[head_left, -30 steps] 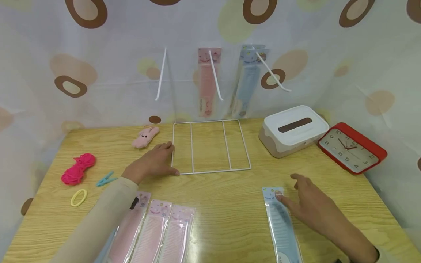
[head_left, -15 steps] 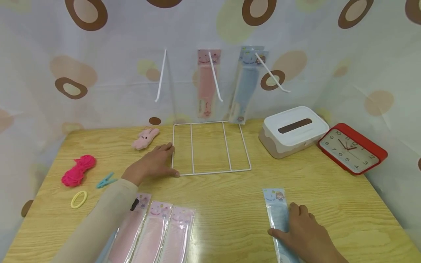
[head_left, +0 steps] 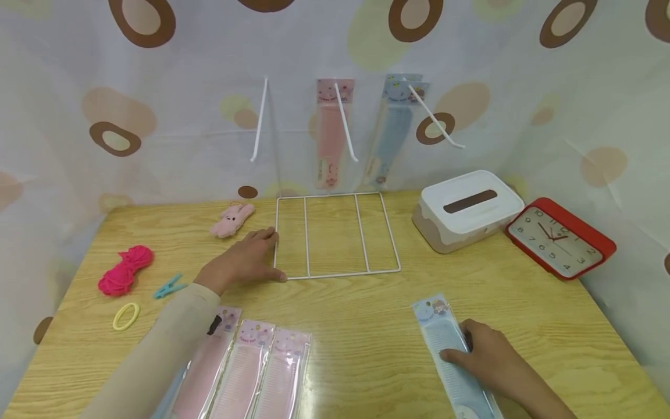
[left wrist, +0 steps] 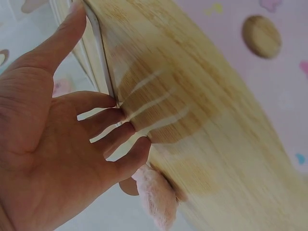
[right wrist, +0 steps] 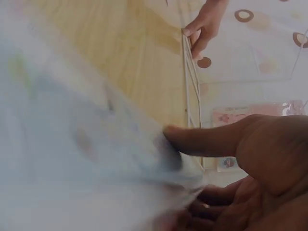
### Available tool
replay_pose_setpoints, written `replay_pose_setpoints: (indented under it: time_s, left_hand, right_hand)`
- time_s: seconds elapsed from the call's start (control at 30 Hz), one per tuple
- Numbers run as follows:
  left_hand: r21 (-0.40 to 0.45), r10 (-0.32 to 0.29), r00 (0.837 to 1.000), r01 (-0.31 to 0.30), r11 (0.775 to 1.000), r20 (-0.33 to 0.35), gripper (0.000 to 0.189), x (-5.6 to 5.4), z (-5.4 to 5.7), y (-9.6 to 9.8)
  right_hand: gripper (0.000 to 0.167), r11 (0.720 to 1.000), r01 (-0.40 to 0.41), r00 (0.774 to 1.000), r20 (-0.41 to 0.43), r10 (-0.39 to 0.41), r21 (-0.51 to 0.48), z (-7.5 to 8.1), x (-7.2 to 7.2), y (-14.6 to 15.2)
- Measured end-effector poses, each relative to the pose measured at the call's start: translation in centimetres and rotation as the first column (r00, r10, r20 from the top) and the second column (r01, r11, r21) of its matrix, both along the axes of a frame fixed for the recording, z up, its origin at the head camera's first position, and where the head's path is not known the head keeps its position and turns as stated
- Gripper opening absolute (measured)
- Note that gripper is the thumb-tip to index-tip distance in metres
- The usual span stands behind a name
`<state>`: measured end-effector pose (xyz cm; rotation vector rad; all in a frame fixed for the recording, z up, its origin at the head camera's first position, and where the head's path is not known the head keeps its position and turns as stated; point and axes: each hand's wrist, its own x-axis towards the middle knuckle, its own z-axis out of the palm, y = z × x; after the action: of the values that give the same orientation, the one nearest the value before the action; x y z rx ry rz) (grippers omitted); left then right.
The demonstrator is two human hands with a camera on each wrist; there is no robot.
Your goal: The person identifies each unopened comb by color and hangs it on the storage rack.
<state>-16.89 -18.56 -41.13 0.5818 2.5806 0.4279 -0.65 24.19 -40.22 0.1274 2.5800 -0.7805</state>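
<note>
My right hand grips a packaged blue comb by its right edge, thumb on the front and fingers behind. In the right wrist view the comb's clear package fills the left side, blurred. At the left corner of a white wire rack base, my left hand rests with extended fingers and thumb at the wire; the left wrist view shows the fingertips on the tabletop. Packaged pink combs lie side by side at the front, partly under my left sleeve, with a bit of blue beside them.
Three white hooks rise behind: the left hook is bare, the middle one bears a pink comb, the right one blue combs. A tissue box, red clock, plush toy, pink yarn, clothespin and yellow ring stand around.
My right hand has come down onto the blue comb's package, taken hold of it and tilted it, its top shifting slightly left. My left hand has stayed at the rack base.
</note>
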Motion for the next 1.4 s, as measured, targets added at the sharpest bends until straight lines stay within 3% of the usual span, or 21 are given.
replay_pose_setpoints:
  time_s: [0.13, 0.37, 0.5, 0.7, 0.8, 0.93, 1.07, 1.4]
  left_hand:
    - [0.008, 0.002, 1.000, -0.002, 1.000, 0.004, 0.101, 0.0, 0.0, 0.0]
    - [0.011, -0.004, 1.000, 0.004, 1.000, -0.014, 0.101, 0.0, 0.2, -0.1]
    - [0.000, 0.000, 1.000, 0.000, 1.000, -0.006, 0.102, 0.1, 0.1, -0.1]
    - [-0.005, 0.000, 1.000, 0.000, 1.000, -0.007, 0.102, 0.1, -0.1, -0.4]
    - [-0.003, 0.000, 1.000, 0.000, 1.000, -0.010, 0.101, 0.0, -0.1, -0.5]
    - [0.005, 0.004, 1.000, -0.004, 1.000, 0.008, 0.101, 0.1, 0.2, -0.4]
    - [0.007, 0.009, 1.000, -0.010, 1.000, 0.021, 0.101, 0.2, 0.4, -0.2]
    - [-0.003, 0.013, 0.999, -0.013, 1.000, 0.030, 0.101, 0.1, 0.3, 0.1]
  right_hand:
    - [0.032, 0.999, -0.022, 0.997, -0.074, 0.020, -0.034, 1.1, -0.9, 0.1]
    - [0.032, 0.991, -0.026, 0.966, -0.258, -0.009, -0.131, 4.8, -2.9, -0.4]
    - [0.030, 0.978, -0.035, 0.919, -0.392, -0.051, -0.208, 7.5, -4.0, -0.9]
    - [0.024, 0.964, -0.061, 0.814, -0.572, -0.102, -0.259, 10.9, -5.6, -2.0]
    - [0.021, 0.954, -0.081, 0.772, -0.623, -0.124, -0.290, 12.0, -6.4, -2.4]
    - [0.022, 0.939, -0.079, 0.738, -0.653, -0.170, -0.334, 13.0, -7.3, -2.6]
    - [0.026, 0.925, -0.055, 0.742, -0.635, -0.213, -0.375, 13.2, -8.1, -2.3]
    - [0.036, 0.912, -0.006, 0.798, -0.552, -0.243, -0.410, 13.0, -9.4, -1.6]
